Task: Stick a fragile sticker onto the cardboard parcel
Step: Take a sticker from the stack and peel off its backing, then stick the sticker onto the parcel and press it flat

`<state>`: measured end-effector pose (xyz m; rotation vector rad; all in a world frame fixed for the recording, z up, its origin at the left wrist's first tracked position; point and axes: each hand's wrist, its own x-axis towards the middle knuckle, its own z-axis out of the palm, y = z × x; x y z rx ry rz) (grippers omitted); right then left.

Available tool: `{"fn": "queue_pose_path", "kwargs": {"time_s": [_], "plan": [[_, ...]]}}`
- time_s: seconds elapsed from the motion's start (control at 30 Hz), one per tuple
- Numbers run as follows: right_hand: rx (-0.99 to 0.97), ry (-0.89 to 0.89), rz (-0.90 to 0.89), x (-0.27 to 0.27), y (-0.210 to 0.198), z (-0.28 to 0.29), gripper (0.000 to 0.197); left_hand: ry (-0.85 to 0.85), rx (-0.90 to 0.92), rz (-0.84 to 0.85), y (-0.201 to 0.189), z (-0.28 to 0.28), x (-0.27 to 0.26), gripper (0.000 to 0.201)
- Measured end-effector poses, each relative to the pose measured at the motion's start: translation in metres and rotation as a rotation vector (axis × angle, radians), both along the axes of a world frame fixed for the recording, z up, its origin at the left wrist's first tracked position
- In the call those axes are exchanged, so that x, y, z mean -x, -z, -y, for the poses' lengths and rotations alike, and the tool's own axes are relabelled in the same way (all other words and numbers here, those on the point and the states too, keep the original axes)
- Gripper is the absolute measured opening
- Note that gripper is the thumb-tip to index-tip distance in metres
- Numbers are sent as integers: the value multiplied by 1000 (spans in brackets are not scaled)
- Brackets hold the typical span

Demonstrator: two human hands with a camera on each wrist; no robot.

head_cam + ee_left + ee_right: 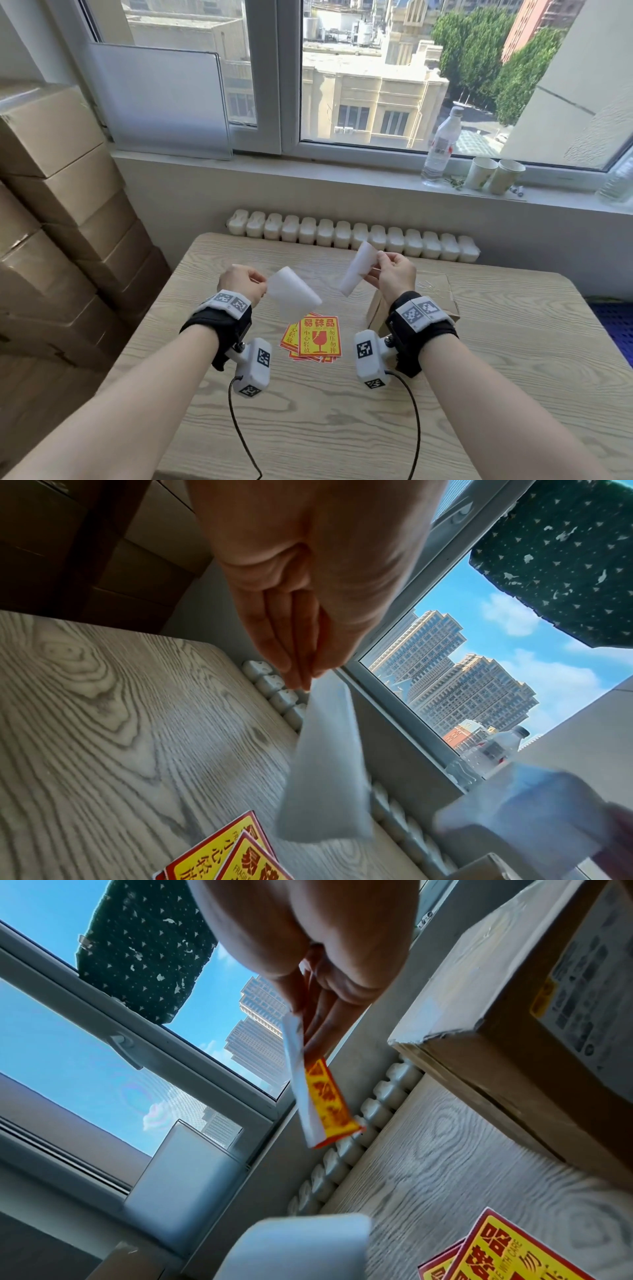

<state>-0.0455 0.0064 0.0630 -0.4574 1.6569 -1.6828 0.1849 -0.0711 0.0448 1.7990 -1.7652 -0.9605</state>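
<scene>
Above the wooden table, my left hand pinches a white backing sheet by its corner; the left wrist view shows that sheet hanging from the fingertips. My right hand pinches a peeled fragile sticker, white side towards me. In the right wrist view its yellow-and-red face shows. The brown cardboard parcel lies on the table just behind my right wrist, also seen as a box. The two hands are apart.
A small pile of yellow-and-red fragile stickers lies on the table between my wrists. Stacked cardboard boxes stand at the left. A radiator runs behind the table. On the window sill stand a water bottle and two paper cups.
</scene>
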Motion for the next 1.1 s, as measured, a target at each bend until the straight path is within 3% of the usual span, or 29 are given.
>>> {"fn": "queue_pose_path", "kwargs": {"time_s": [0.37,0.63,0.83,0.97,1.1], "plan": [[-87,-158,-85,-16,33,4,12,76,-201,-32,87,-19,19,7],[-169,-207,-147,-21,67,-4,15,105,-294,-11,128,-27,24,9],[-229,-238,-172,-24,73,-10,16,115,-289,56,117,-34,19,29],[-252,-267,-255,-25,64,-15,10,154,-260,-3,90,-33,24,23],[-278,-348,-389,-32,50,-17,18,195,-205,-118,49,-26,42,15]]}}
